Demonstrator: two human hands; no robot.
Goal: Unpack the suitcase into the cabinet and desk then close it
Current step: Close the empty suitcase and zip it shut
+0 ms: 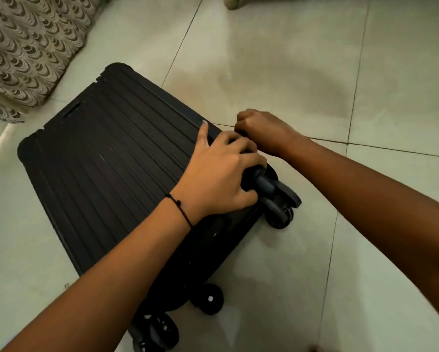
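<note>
On the floor [264, 59] the suitcase [106, 153] lay shut; left hand [218, 174] gripped its wheeled corner; right hand [261, 130] curled at its edge, hold undetermined.

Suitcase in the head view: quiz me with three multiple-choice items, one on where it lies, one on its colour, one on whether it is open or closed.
1. Where does the black ribbed hard-shell suitcase lie?
A. On a desk
B. Flat on the pale tiled floor
C. Inside a cabinet

2. What colour is its shell?
A. Red
B. Silver
C. Black

3. What state is it in?
A. Lid down, ribbed shell facing up
B. Wide open with clothes showing
C. Standing upright

Answers:
1 B: tile joints run past it on the floor.
2 C: the shell is dark all over.
3 A: none of the inside shows, and the left hand rests on top at one corner.
</note>
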